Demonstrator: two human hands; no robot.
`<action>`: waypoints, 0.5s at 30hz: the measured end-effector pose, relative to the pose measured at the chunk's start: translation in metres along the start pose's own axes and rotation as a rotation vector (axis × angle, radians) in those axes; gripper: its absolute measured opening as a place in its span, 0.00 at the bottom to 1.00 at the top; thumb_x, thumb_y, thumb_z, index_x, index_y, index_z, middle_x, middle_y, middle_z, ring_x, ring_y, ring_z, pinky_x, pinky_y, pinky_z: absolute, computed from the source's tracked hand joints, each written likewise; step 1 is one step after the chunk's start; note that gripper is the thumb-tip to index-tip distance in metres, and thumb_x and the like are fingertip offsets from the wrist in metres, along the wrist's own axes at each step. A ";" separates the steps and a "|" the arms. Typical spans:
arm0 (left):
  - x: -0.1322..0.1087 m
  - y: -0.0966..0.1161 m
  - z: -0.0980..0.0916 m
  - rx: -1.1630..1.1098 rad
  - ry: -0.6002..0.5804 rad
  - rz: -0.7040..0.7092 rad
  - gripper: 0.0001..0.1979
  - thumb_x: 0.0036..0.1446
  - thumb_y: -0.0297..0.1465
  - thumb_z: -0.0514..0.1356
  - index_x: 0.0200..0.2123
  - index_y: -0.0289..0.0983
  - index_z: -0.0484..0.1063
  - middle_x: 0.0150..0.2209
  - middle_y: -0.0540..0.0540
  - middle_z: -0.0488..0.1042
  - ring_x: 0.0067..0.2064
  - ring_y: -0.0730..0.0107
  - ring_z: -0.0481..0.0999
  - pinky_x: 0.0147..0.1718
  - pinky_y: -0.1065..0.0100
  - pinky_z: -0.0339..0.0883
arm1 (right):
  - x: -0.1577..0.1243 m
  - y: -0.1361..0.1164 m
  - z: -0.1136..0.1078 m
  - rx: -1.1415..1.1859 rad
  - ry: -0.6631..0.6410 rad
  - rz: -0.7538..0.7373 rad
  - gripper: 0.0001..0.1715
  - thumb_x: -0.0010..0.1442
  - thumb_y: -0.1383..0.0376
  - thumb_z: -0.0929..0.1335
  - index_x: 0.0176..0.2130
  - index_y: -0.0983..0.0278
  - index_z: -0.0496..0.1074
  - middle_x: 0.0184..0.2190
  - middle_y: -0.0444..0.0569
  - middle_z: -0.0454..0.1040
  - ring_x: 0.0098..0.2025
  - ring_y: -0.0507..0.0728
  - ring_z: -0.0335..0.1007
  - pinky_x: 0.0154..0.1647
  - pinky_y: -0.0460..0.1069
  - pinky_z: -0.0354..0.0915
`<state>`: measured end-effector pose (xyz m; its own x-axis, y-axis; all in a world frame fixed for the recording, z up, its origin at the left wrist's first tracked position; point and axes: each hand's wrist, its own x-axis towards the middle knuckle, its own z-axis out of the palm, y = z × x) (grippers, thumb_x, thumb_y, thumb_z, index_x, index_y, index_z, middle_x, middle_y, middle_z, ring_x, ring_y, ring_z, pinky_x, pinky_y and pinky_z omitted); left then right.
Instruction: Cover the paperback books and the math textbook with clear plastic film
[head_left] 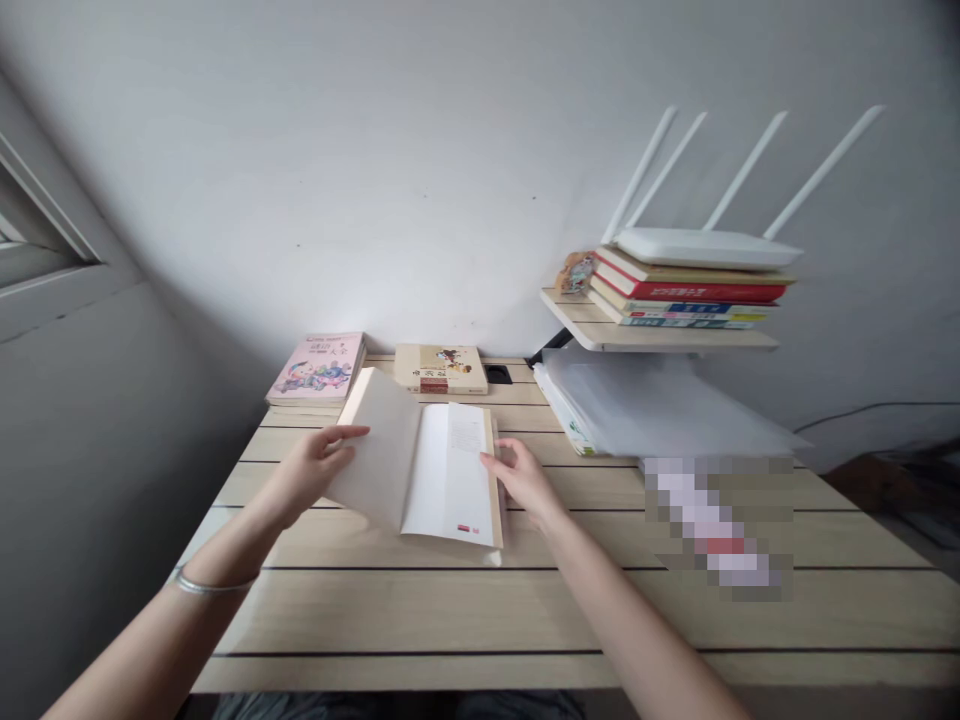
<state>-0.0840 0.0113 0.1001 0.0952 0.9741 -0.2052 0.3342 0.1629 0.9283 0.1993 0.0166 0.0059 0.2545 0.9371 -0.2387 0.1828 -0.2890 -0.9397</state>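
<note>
Over the pale slatted wooden desk point(390, 610), at frame centre, an open white-paged paper book point(431, 480) is held, its spine running up-frame, nearer the left hand point(309, 468), by which the left leaf is gripped; the right edge is pinched by the right hand point(526, 482)

Holds an open book point(439, 480) by its left side with the left hand point(311, 470) and by its right edge with the right hand point(526, 482). Shows, beneath the open book, a slatted desk point(375, 610); behind it, a cream book point(441, 370); behind and left, a pink book point(315, 367); to its right, translucent sheets point(664, 405) and stacked books point(686, 292) under a router point(705, 247).
</note>
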 end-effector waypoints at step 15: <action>-0.124 -0.100 0.166 -0.737 -0.395 -0.120 0.49 0.42 0.45 0.65 0.65 0.41 0.49 0.53 0.38 0.69 0.55 0.57 0.69 0.50 0.62 0.61 | 0.057 -0.135 -0.009 -0.631 -0.495 -0.422 0.15 0.38 0.73 0.74 0.31 0.64 0.73 0.23 0.40 0.73 0.26 0.51 0.69 0.27 0.44 0.63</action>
<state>0.0264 -0.1522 -0.0187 0.4645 0.8395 -0.2819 -0.3211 0.4563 0.8299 0.1977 0.1069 0.1216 -0.3626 0.9242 -0.1199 0.6921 0.1809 -0.6987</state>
